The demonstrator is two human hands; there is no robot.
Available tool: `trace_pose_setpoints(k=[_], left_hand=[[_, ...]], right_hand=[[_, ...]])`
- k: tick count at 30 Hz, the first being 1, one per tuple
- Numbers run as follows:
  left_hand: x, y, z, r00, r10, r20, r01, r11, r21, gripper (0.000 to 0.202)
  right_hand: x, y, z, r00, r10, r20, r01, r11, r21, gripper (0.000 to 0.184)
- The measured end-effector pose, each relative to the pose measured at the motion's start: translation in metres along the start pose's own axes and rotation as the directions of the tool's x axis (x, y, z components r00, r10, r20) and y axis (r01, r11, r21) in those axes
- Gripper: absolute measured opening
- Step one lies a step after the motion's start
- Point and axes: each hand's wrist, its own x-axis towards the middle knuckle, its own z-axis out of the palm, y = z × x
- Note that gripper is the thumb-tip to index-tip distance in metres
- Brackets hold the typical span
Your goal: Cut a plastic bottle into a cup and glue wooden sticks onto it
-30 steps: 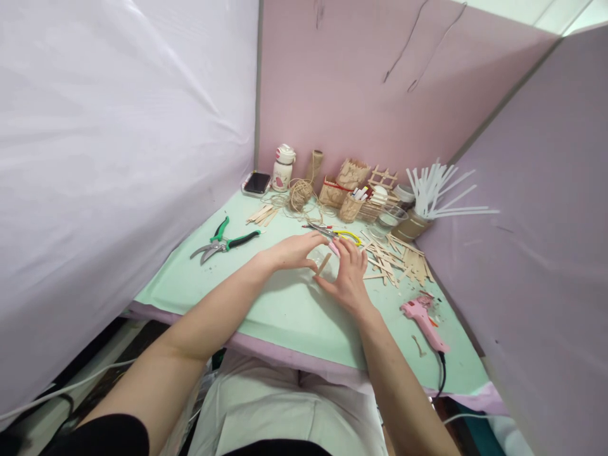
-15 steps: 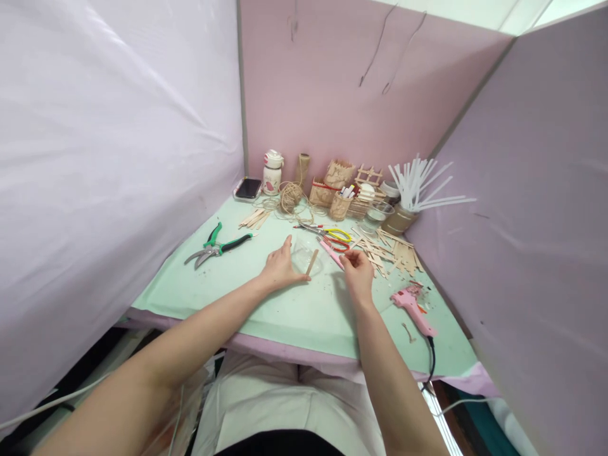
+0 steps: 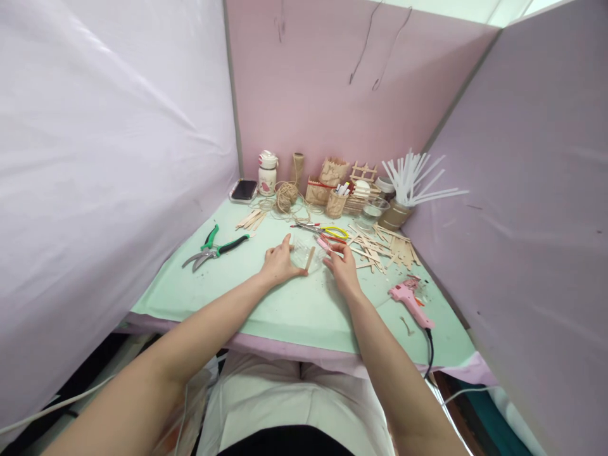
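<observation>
A small clear plastic cup (image 3: 304,253) stands on the green table (image 3: 285,310) with a wooden craft stick (image 3: 310,258) leaning against its near side. My left hand (image 3: 278,265) curls around the cup's left side, thumb touching near the stick. From the right, my right hand (image 3: 341,269) reaches the cup with its fingers bent at the rim. Whether the right fingers pinch anything is hidden.
Green-handled pliers (image 3: 213,247) lie to the left. Yellow and red scissors (image 3: 327,233), loose sticks (image 3: 384,248) and a pink glue gun (image 3: 409,301) lie to the right. Twine, baskets, a bottle, a phone and a jar of white sticks (image 3: 403,196) line the back wall.
My right hand drew back from the cup to the right half a second ago, then came back to its right side. The left hand stayed at the cup.
</observation>
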Motion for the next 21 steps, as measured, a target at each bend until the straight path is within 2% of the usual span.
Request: trace_pose_setpoints(k=[6, 21], left_hand=[[-0.0003, -0.0004, 0.0015, 1.0, -0.007, -0.009, 0.008, 1.0, 0.022, 0.12], [-0.0026, 0.0013, -0.0008, 1.0, 0.006, 0.001, -0.006, 1.0, -0.015, 0.114]], right_hand=[[-0.0014, 0.0016, 0.0024, 0.999, 0.041, 0.031, -0.042, 0.999, 0.021, 0.022], [-0.0033, 0.0009, 0.0021, 0.998, 0.034, 0.056, -0.035, 0.999, 0.021, 0.028]])
